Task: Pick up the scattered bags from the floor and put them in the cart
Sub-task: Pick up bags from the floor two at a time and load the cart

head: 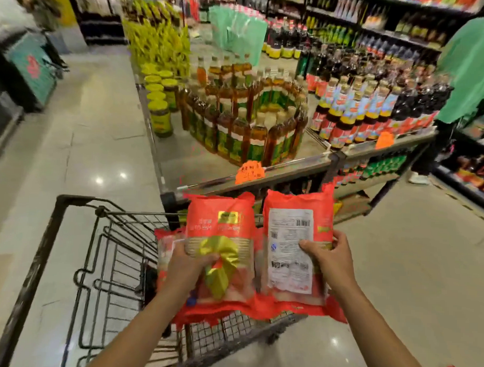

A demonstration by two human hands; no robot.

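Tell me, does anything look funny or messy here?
Not much. The left hand and right hand each hold a red plastic food bag over the black wire shopping cart. The left red bag shows its front, while the right red bag is turned label-side up.

A glossy pale tiled floor [94, 139] mirroring ceiling lights runs past a low metal-edged display stand [276, 176] crowded with amber oil bottles [245, 123], yellow-lidded jars [159, 109] and dark sauce bottles [375, 111], with black shelving [378, 26] of goods lining the aisle behind.
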